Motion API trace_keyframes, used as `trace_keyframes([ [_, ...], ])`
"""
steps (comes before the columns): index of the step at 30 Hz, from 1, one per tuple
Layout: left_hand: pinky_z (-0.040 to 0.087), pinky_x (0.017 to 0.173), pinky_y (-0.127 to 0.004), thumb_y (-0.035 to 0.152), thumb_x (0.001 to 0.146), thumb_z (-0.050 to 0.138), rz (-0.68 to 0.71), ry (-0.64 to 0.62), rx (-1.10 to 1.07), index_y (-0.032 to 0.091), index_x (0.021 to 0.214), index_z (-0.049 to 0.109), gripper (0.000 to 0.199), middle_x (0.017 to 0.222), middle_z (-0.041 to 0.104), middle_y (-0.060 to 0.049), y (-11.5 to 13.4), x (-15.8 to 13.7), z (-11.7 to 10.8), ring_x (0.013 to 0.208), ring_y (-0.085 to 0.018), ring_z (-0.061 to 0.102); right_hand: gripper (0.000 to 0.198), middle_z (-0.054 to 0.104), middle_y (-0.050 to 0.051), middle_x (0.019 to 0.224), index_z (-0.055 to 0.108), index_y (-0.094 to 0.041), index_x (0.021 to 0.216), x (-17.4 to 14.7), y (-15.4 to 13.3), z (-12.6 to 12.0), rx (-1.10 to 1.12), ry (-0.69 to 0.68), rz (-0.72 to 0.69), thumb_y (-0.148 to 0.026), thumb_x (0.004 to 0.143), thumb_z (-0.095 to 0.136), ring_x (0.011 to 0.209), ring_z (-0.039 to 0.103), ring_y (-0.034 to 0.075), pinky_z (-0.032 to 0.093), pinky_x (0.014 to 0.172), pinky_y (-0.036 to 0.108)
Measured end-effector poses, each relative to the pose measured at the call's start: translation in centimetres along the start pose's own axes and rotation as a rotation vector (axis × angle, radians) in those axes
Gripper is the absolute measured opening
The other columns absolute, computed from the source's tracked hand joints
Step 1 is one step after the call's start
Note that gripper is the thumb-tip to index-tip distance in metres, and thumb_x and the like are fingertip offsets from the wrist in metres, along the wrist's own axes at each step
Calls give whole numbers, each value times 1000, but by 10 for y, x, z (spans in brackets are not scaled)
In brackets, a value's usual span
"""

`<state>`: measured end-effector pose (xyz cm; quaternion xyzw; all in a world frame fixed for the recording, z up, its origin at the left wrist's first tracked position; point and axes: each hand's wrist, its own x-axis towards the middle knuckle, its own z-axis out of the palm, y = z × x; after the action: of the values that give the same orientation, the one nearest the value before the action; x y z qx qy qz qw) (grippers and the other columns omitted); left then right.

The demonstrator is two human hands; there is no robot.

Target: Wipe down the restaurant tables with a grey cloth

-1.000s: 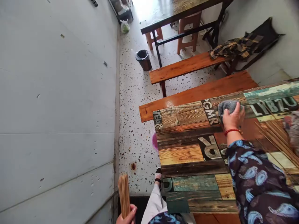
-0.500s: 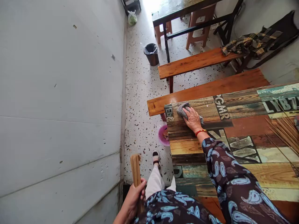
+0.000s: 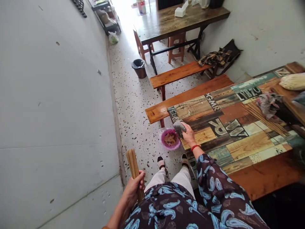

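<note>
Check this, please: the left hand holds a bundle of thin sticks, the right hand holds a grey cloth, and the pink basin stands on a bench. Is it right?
No: the head view shows the pink basin on the floor. The left hand does hold the sticks, the right hand the grey cloth.

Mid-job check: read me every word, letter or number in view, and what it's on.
"Eb&": tabletop, left end, by the gray cloth; preceding letter unclear.
"GMR": same tabletop, preceding letter cut off.
"LYBZU": same tabletop, toward the far edge.
"R" and "W", seemingly: tabletop middle.
Other tabletop letters: too unclear.
Container on the far table: markings too blurred.
</note>
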<state>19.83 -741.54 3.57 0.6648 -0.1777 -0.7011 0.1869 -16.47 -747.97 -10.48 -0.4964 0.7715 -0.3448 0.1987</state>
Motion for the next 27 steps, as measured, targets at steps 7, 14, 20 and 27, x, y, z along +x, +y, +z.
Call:
trace_keyframes([
  [7, 28, 40, -20, 53, 54, 87, -26, -103, 84, 21, 83, 48, 58, 43, 42, 13, 14, 11, 1, 36, -5, 31, 58, 68, 14, 121, 54, -18, 136, -83, 55, -105, 217, 475, 393, -43, 85, 56, 106, 65, 26, 49, 99, 48],
  [14, 30, 41, -20, 54, 50, 88, -38, -50, 192, 21, 84, 51, 60, 44, 43, 13, 12, 20, 12, 37, -5, 32, 62, 53, 21, 139, 48, -17, 140, -131, 164, -150, -121, 624, 623, -41, 83, 52, 128, 51, 35, 38, 106, 61],
  [20, 30, 41, -20, 57, 49, 88, -31, 4, 241, 21, 83, 51, 62, 44, 43, 12, 11, 14, 41, 37, -5, 32, 58, 34, 19, 154, 40, -22, 148, -80, 117, -46, -282, 448, 451, -34, 91, 46, 142, 28, 39, 31, 109, 65],
  [27, 27, 40, -21, 59, 52, 86, 4, 22, 230, 21, 84, 51, 61, 43, 44, 12, 4, 0, 52, 35, -6, 34, 59, 35, 13, 155, 41, -25, 148, -23, 47, 9, -226, 177, 149, -22, 90, 52, 141, 28, 36, 32, 113, 57],
])
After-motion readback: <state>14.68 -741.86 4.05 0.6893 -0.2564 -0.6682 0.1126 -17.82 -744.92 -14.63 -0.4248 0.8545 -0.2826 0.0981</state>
